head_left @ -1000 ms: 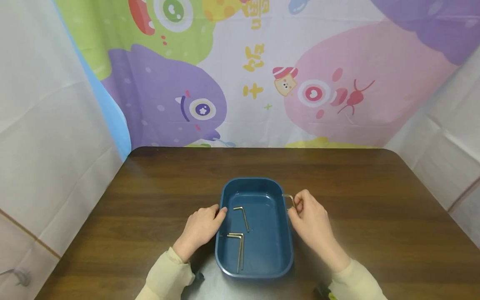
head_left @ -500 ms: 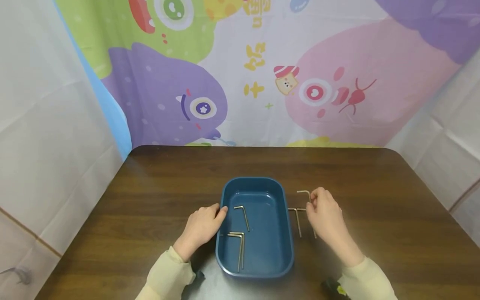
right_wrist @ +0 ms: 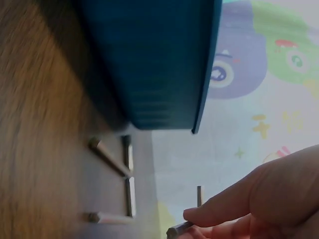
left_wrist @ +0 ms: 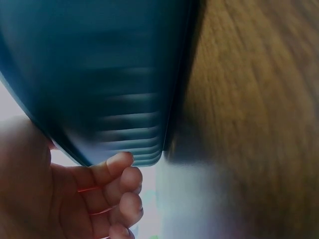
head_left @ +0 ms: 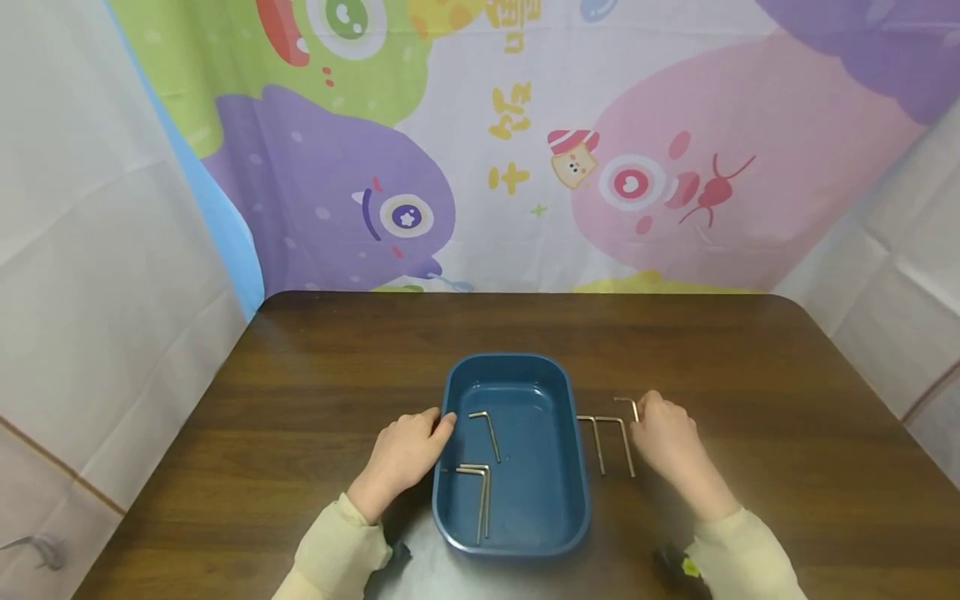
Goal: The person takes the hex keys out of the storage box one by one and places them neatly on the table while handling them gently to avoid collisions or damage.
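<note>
A deep blue plastic tray (head_left: 540,492) stands on the table, with several L-shaped hex keys (head_left: 486,500) lying in it. At its left side my left hand (head_left: 405,448) holds the rim, thumb over the edge and fingers along the outer wall, as the left wrist view shows (left_wrist: 99,194). To the right of the tray, two hex keys (head_left: 626,450) lie side by side on the wood. My right hand (head_left: 667,433) pinches another hex key (head_left: 626,400) by its long arm, just right of that pair. In the right wrist view its end (right_wrist: 179,230) pokes out between thumb and fingers.
The dark wooden table (head_left: 337,358) runs back to a cartoon-printed curtain (head_left: 510,233). Pale sheets (head_left: 105,250) hang at both sides. Dark items sit at both cuffs, and a shiny patch (head_left: 427,567) lies by the tray's front.
My right hand has moved right, away from the tray's rim, carrying its hex key past the two lying on the table, which have come into view. The left hand has kept its place.
</note>
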A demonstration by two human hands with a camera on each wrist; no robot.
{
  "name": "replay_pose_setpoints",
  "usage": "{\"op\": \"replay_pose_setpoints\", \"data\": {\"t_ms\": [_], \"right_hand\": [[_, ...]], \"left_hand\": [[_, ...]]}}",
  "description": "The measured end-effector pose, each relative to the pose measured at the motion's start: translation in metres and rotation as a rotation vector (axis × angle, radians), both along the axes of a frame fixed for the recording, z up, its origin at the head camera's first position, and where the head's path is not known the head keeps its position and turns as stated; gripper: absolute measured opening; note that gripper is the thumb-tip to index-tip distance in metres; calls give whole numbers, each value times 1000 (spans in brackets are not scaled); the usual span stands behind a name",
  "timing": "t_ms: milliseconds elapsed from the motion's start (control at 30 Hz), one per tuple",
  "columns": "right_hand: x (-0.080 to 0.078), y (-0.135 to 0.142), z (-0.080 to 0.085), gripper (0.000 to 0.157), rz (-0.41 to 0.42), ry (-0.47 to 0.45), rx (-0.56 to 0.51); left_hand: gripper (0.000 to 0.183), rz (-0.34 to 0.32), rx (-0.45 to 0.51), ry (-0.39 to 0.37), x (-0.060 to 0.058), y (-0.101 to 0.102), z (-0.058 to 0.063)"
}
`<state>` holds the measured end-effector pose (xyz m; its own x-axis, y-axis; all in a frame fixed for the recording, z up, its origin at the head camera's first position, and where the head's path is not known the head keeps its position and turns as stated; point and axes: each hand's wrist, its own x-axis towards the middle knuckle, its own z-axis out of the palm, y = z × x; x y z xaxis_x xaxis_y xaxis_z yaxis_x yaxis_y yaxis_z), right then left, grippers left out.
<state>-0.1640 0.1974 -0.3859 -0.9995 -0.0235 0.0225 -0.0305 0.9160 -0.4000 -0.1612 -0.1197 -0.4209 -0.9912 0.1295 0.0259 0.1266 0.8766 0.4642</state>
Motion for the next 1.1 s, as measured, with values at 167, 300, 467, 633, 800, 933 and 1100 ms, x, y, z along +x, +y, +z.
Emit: {"op": "replay_pose_setpoints", "data": {"t_ms": [167,300,467,633,800,933,1100], "right_hand": [[-4,9,-5,10,7,-90,21],[-6,14,-9,9,13,-142,48],[-7,17,-12,8,21,-161,69],[-9,20,-16,5,27,-172,82],[-12,22,-20,6,33,-171,83],[-12,23,-22,5,29,-165,70],[-12,24,-23,5,23,-156,63]], "left_hand": [[35,1,0,1,0,1,1],[34,-2,7,-4,1,1,0],[34,0,16,-11,1,1,-1],[34,-1,5,3,0,0,0],[35,-1,8,4,0,1,1],[35,0,13,-1,1,1,1],[35,-2,13,5,1,0,2]]}}
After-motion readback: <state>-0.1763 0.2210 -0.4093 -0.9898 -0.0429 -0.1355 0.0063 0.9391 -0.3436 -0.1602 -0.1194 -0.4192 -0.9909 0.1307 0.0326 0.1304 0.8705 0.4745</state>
